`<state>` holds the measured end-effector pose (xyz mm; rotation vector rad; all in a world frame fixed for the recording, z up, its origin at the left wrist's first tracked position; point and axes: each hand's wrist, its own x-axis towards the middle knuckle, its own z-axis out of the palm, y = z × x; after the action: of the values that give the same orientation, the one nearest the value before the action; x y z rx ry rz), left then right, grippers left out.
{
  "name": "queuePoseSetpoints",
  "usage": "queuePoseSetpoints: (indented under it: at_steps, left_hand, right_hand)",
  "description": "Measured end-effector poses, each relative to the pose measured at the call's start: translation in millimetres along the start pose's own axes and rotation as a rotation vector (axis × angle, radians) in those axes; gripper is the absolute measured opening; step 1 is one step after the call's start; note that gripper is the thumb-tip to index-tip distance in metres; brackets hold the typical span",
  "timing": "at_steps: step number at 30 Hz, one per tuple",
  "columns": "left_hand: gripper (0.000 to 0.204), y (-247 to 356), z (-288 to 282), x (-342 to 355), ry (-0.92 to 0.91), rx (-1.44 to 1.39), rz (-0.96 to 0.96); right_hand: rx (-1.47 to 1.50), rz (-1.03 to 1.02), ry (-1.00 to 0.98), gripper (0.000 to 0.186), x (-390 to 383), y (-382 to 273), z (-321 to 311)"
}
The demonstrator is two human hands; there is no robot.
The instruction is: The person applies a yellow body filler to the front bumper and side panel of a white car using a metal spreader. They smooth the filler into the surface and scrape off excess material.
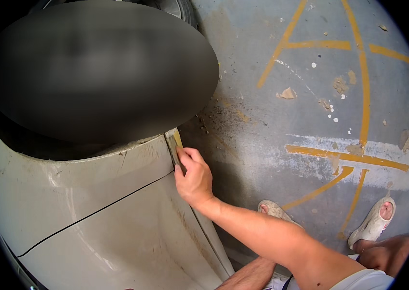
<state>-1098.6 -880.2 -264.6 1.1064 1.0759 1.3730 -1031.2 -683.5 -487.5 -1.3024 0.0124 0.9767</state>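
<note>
My right hand reaches in from the lower right. Its fingers and thumb are closed round a narrow sanding block, greyish on one face and yellowish along the side. The block's far end sticks out past my fingers and lies against the edge of a pale car body panel, just above the dark seam. Below the seam, a second dusty panel has brown scuffs along its right side. Fingers hide much of the block. My left hand does not show.
A blurred dark oval covers the upper left, beyond the panel's curved rim. Part of a tyre shows above it. The grey floor carries yellow painted lines, crumbs and flakes. My sandalled feet stand at the lower right.
</note>
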Motion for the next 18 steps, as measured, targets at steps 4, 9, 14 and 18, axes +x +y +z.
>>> queuePoseSetpoints:
  at_steps: [4,9,14,18]
  left_hand:
    - [0.032,8.6,-2.2,-5.9,-0.049,-0.012,-0.011]
    - [0.033,17.5,0.6,-13.7,-0.063,-0.004,-0.007]
    - [0.034,20.5,8.9,-21.8,0.212,0.354,0.16]
    - [0.034,22.0,11.9,-24.5,0.016,0.084,0.02]
  right_hand:
    - [0.011,-0.014,-0.002,0.04,-27.5,-6.3,-10.2]
    - [0.046,0.057,0.13,0.032,-35.6,11.0,-27.0]
    - [0.003,0.193,0.079,0.034,-43.1,26.2,-20.2]
    - [-0.001,0.174,0.077,0.037,-48.8,22.2,-4.8]
